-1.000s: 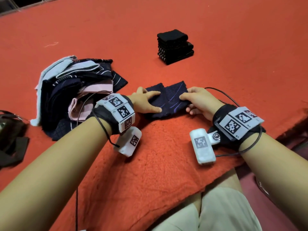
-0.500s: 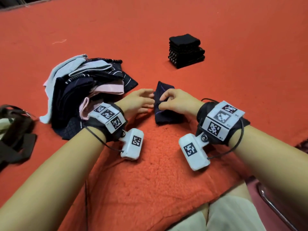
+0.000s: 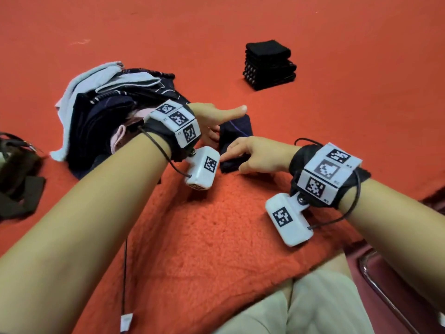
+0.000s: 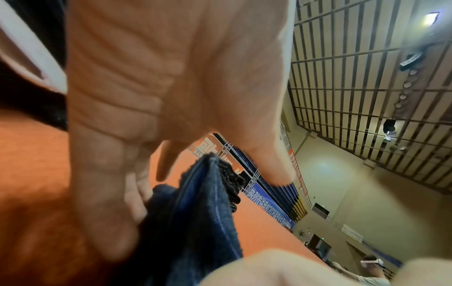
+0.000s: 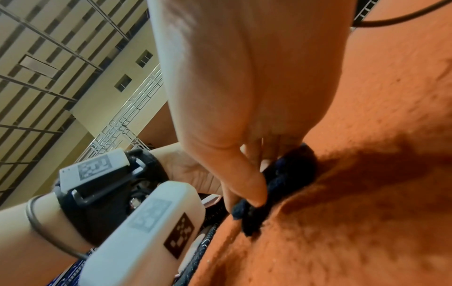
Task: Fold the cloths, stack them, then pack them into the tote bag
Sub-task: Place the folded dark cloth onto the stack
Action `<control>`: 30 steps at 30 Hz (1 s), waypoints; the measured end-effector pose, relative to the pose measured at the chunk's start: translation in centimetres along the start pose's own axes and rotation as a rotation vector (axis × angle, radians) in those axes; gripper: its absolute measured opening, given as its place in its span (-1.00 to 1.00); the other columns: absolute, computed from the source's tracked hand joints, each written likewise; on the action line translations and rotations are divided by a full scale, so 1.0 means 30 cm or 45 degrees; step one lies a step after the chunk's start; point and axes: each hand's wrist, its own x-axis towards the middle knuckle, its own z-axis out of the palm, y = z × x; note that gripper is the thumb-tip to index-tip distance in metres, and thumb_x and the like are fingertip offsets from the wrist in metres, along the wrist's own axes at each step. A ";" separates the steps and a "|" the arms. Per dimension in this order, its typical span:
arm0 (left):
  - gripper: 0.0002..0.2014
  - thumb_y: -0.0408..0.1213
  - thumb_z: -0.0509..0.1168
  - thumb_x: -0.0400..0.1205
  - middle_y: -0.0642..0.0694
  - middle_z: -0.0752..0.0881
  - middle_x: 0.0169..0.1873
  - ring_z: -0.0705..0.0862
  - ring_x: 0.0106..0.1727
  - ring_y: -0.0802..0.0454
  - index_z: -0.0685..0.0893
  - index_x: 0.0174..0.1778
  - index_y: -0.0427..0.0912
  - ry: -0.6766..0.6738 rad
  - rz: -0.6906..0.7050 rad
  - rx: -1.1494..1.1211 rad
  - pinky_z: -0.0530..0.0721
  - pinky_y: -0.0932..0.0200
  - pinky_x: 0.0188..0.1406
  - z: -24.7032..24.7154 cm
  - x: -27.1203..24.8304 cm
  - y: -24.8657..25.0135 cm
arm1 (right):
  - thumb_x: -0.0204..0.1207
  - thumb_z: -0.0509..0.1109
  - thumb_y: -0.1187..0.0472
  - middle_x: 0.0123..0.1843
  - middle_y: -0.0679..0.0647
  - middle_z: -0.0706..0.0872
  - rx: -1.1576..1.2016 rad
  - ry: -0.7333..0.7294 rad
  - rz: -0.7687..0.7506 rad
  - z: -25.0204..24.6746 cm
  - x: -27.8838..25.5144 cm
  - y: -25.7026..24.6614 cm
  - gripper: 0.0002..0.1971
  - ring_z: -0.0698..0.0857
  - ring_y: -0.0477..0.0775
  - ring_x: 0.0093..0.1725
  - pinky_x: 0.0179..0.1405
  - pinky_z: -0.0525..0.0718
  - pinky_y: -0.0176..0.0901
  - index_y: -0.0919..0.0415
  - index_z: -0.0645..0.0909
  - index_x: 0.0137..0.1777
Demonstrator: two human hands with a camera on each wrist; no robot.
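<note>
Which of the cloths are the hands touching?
The small navy purple-lined cloth between the left hand and right hand; the folded black stack and mixed heap lie apart.

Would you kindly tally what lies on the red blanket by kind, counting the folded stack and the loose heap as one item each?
folded black stack: 1
loose cloth heap: 1
navy cloth, mid-fold: 1
tote bag: 1
Total: 4
</note>
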 end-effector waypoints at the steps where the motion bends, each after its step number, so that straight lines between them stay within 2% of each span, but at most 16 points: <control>1: -0.54 0.11 0.30 0.57 -0.10 0.55 -0.26 0.60 -0.24 0.03 0.45 -0.02 -0.28 0.009 0.001 0.037 0.66 0.09 -0.36 -0.001 0.008 -0.002 | 0.41 0.28 0.58 0.27 0.01 0.52 -0.012 -0.016 -0.021 -0.003 -0.002 0.004 -0.43 0.46 -0.17 0.16 -0.03 0.28 -0.82 0.16 0.57 0.40; 3: -0.62 -0.01 0.41 0.54 -0.09 0.65 -0.38 0.65 -0.28 0.03 0.53 -0.18 -0.30 0.072 0.008 0.062 0.71 0.09 -0.28 -0.007 0.033 -0.017 | 0.39 0.23 0.63 0.36 0.05 0.54 -0.012 -0.038 -0.063 -0.012 -0.009 0.015 -0.41 0.42 -0.22 0.19 -0.06 0.20 -0.88 0.19 0.57 0.39; 4: -0.67 -0.05 0.44 0.52 -0.09 0.68 -0.39 0.67 -0.24 -0.01 0.54 -0.24 -0.26 0.109 0.004 0.047 0.74 0.04 -0.13 -0.010 0.041 -0.027 | 0.38 0.21 0.65 0.38 0.04 0.54 -0.004 -0.055 -0.078 -0.015 -0.014 0.020 -0.40 0.43 -0.22 0.22 -0.03 0.17 -0.88 0.19 0.58 0.38; 7: -0.79 -0.12 0.40 0.56 -0.06 0.69 -0.18 0.69 0.04 -0.09 0.58 -0.18 -0.18 0.110 -0.050 -0.083 0.57 -0.20 0.27 -0.016 0.055 -0.043 | 0.37 0.18 0.65 0.46 -0.07 0.50 -0.012 -0.144 -0.081 -0.020 -0.025 0.045 -0.41 0.42 -0.18 0.41 0.20 0.19 -0.73 0.12 0.68 0.25; 9: -0.85 -0.17 0.32 0.63 -0.06 0.68 -0.18 0.71 -0.03 -0.03 0.58 -0.16 -0.17 0.074 -0.029 -0.193 0.64 -0.06 0.16 -0.016 0.038 -0.037 | 0.38 0.17 0.64 0.42 -0.12 0.53 0.031 -0.161 -0.068 -0.024 -0.037 0.057 -0.44 0.43 -0.27 0.36 0.18 0.23 -0.75 0.10 0.72 0.19; 11: -0.85 -0.21 0.24 0.68 -0.07 0.65 -0.19 0.66 -0.16 0.07 0.57 -0.16 -0.18 0.073 0.040 -0.265 0.68 0.23 -0.13 -0.021 0.020 -0.032 | 0.43 0.18 0.62 0.20 -0.06 0.67 0.237 -0.031 -0.030 -0.033 -0.047 0.065 -0.50 0.57 -0.35 0.11 0.08 0.35 -0.75 0.11 0.72 0.15; 13: -0.84 -0.23 0.18 0.72 -0.04 0.64 -0.18 0.64 -0.18 0.14 0.56 -0.15 -0.16 0.063 0.142 -0.361 0.65 0.33 -0.23 -0.027 -0.002 -0.029 | 0.47 0.21 0.58 -0.05 0.03 0.72 0.520 0.303 0.002 -0.043 -0.047 0.078 -0.61 0.62 -0.31 -0.19 -0.07 0.49 -0.60 0.20 0.71 0.11; 14: -0.84 -0.24 0.15 0.73 -0.03 0.65 -0.17 0.64 -0.19 0.16 0.55 -0.14 -0.14 0.067 0.200 -0.441 0.66 0.35 -0.24 -0.030 -0.009 -0.026 | 0.49 0.25 0.53 -0.10 0.07 0.68 0.583 0.497 0.009 -0.051 -0.042 0.089 -0.68 0.58 -0.26 -0.25 -0.13 0.48 -0.56 0.24 0.69 0.11; 16: -0.88 -0.28 0.12 0.74 -0.01 0.65 -0.16 0.68 -0.24 0.19 0.55 -0.03 -0.13 0.119 0.324 -0.640 0.70 0.33 -0.27 -0.031 -0.021 -0.020 | 0.52 0.36 0.34 -0.02 0.10 0.55 0.550 0.769 0.101 -0.065 -0.025 0.114 -0.72 0.49 -0.19 -0.25 -0.27 0.43 -0.55 0.20 0.59 0.22; 17: -0.88 -0.30 0.11 0.74 0.00 0.66 -0.16 0.71 -0.29 0.21 0.55 0.07 -0.13 0.160 0.381 -0.741 0.73 0.30 -0.29 -0.031 -0.024 -0.016 | 0.53 0.39 0.22 0.04 0.09 0.51 0.540 0.817 0.178 -0.069 -0.015 0.124 -0.65 0.50 -0.15 -0.18 -0.27 0.43 -0.50 0.16 0.52 0.31; 20: -0.85 -0.30 0.09 0.75 -0.02 0.67 -0.17 0.73 -0.41 0.24 0.56 0.12 -0.14 0.246 0.479 -0.898 0.74 0.29 -0.39 -0.014 -0.033 0.005 | 0.55 0.36 -0.03 0.17 0.09 0.60 0.755 0.743 0.341 -0.070 0.007 0.125 -0.48 0.61 0.02 -0.01 -0.10 0.61 -0.18 0.13 0.34 0.44; 22: -0.83 -0.27 0.08 0.76 -0.05 0.66 -0.20 0.72 -0.44 0.22 0.57 -0.03 -0.16 0.306 0.485 -0.936 0.73 0.29 -0.45 0.005 -0.030 0.020 | 0.60 0.29 -0.02 0.17 0.17 0.68 1.056 0.635 0.284 -0.060 0.019 0.115 -0.62 0.68 0.09 -0.06 0.02 0.68 0.02 0.20 0.47 0.30; 24: -0.78 -0.25 0.08 0.76 -0.08 0.67 -0.21 0.71 -0.37 0.16 0.56 -0.14 -0.19 0.359 0.480 -1.004 0.76 0.23 -0.39 0.024 -0.019 0.032 | 0.67 0.22 0.15 0.02 0.20 0.70 1.320 0.563 0.169 -0.050 0.017 0.094 -0.83 0.68 0.09 -0.12 0.05 0.67 0.05 0.22 0.58 0.07; 26: -0.76 -0.23 0.08 0.76 -0.10 0.68 -0.22 0.70 -0.31 0.11 0.54 -0.16 -0.21 0.391 0.463 -1.048 0.77 0.20 -0.38 0.038 -0.002 0.041 | 0.64 0.26 0.25 0.05 0.22 0.70 1.416 0.625 0.134 -0.053 0.015 0.097 -0.86 0.69 0.11 -0.08 0.04 0.67 0.12 0.26 0.56 0.12; 28: -0.76 -0.20 0.09 0.76 -0.10 0.65 -0.24 0.67 -0.30 0.09 0.51 -0.19 -0.19 0.414 0.413 -0.946 0.75 0.21 -0.44 0.047 0.010 0.046 | 0.57 0.36 0.30 0.12 0.20 0.65 1.452 0.777 0.206 -0.069 0.012 0.118 -0.68 0.69 0.13 -0.04 0.00 0.68 0.21 0.28 0.38 0.27; 30: -0.75 -0.17 0.14 0.74 -0.12 0.63 -0.25 0.68 -0.40 0.11 0.52 -0.24 -0.18 0.442 0.383 -0.694 0.73 0.23 -0.49 0.051 0.019 0.046 | 0.53 0.41 0.30 -0.01 0.07 0.58 1.394 0.859 0.297 -0.092 0.002 0.143 -0.59 0.65 0.07 -0.13 -0.18 0.70 0.08 0.17 0.24 0.23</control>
